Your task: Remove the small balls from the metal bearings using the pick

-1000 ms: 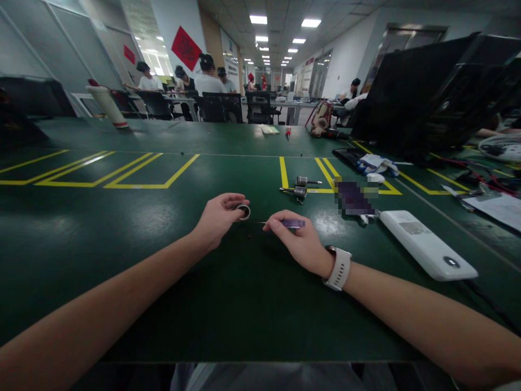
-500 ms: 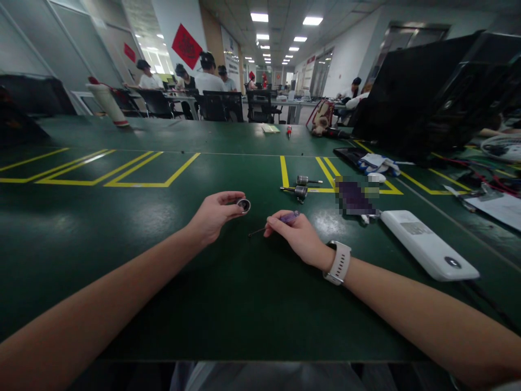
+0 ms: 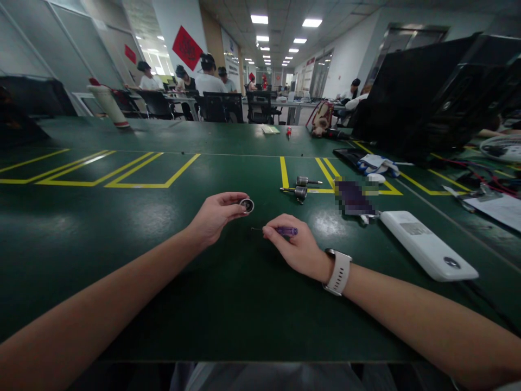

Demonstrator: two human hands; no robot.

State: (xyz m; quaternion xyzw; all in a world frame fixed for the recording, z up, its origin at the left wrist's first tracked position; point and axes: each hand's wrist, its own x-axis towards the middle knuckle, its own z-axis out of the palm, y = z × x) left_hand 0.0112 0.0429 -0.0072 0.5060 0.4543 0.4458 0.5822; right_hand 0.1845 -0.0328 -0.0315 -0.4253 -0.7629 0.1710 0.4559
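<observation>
Green workbench (image 3: 81, 233) with yellow tape markings (image 3: 284, 171)
White power bank (image 3: 427, 244) lies near a clipboard (image 3: 484, 191); office chairs (image 3: 222, 106) stand beyond.

Purple is seen on the tool handle (image 3: 287, 231), and the round part (image 3: 247, 205) is rimmed in silver-grey about a dark inside. The tabletop (image 3: 228, 320) is coloured deep green and striped with yellow tape (image 3: 284, 172). Off-white is shown by the dark-slotted watch strap (image 3: 339, 273); the cloth (image 3: 378, 163) is patterned in white and blue, and the poster (image 3: 187, 48) is printed dark on red.

White-strapped watch (image 3: 339, 273), bare forearms (image 3: 407, 304), grey clothing (image 3: 260, 378)
</observation>
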